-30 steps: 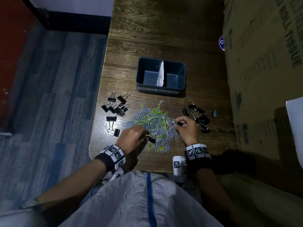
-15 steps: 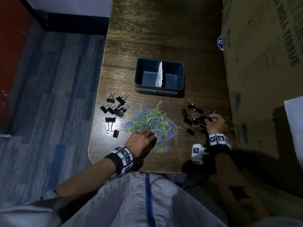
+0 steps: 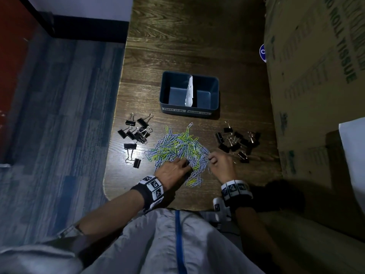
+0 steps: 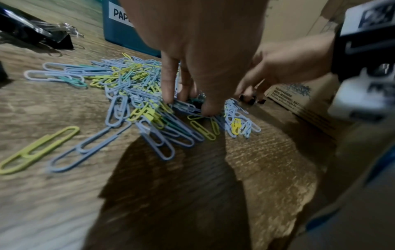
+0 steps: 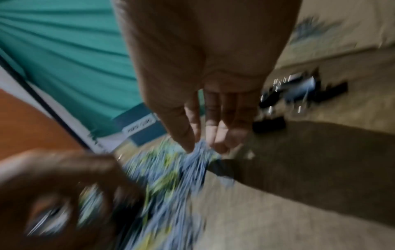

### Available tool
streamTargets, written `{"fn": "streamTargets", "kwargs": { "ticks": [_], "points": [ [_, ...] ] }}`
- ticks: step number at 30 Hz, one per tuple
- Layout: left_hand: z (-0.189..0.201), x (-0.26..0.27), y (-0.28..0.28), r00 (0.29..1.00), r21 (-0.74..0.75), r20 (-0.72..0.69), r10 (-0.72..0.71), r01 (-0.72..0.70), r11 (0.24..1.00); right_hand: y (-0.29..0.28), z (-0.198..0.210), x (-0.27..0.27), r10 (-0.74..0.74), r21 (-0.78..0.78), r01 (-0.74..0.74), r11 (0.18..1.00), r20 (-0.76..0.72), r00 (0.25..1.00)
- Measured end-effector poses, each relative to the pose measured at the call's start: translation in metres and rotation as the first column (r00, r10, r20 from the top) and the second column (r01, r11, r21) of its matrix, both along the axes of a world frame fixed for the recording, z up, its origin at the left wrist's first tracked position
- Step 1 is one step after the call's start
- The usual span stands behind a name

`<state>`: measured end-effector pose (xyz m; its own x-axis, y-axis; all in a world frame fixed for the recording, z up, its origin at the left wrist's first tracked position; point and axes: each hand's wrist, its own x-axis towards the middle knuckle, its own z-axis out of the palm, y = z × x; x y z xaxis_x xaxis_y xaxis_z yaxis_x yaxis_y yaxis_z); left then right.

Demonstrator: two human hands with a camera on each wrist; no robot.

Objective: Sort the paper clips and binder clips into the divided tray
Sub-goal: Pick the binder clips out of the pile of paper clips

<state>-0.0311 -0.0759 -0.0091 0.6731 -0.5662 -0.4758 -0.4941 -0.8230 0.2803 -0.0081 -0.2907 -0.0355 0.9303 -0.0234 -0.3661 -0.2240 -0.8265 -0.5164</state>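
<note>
A heap of blue, yellow and green paper clips point(image 3: 177, 147) lies on the wooden table in front of the dark blue divided tray point(image 3: 173, 110). A white card divider point(image 3: 189, 91) splits the tray, and nothing shows in either half. Black binder clips sit in a left group point(image 3: 136, 131) and a right group point(image 3: 237, 139). My left hand point(image 3: 184, 162) reaches down into the heap's near side. In the left wrist view its thumb and fingers point(image 4: 188, 104) pinch around a small dark binder clip among the paper clips. My right hand point(image 3: 210, 158) touches the heap's right edge with nearly straight fingers point(image 5: 203, 147), which are blurred.
A large cardboard box point(image 3: 316, 76) stands along the table's right side, close to the right binder clips. The table's left edge and rounded near corner point(image 3: 107, 186) drop to a blue-grey floor. Bare wood lies behind the tray.
My right hand went out to the right group of binder clips and has come back to the heap's right edge. My left hand stayed on the heap and shifted slightly forward.
</note>
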Motion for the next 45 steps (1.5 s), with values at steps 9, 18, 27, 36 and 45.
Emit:
{"fn": "streamTargets", "kwargs": {
  "ticks": [9,18,27,36,45],
  "points": [
    [-0.003,0.008,-0.006,0.993,-0.124,-0.021,0.116,-0.118,0.985,0.023,-0.017,-0.026,0.077,-0.078,-0.08,0.994,-0.045,0.996],
    [-0.001,0.011,0.014,0.955,-0.374,-0.005,0.297,-0.277,0.885,0.02,-0.009,-0.02,-0.001,-0.081,0.0,0.997,-0.011,1.0],
    [0.014,0.025,0.064,0.709,-0.492,-0.325,0.626,-0.692,0.528,0.042,0.009,0.021,0.021,-0.079,-0.005,0.997,0.205,0.978],
    [0.0,0.036,0.132,0.325,-0.35,-0.125,0.937,-0.899,0.265,0.136,0.018,0.036,0.621,-0.158,-0.618,0.77,-0.036,0.783],
    [-0.013,0.026,0.136,0.393,-0.346,-0.021,0.919,-0.866,0.362,0.133,-0.011,0.018,0.826,-0.34,-0.812,0.474,-0.149,0.544]
  ]
}}
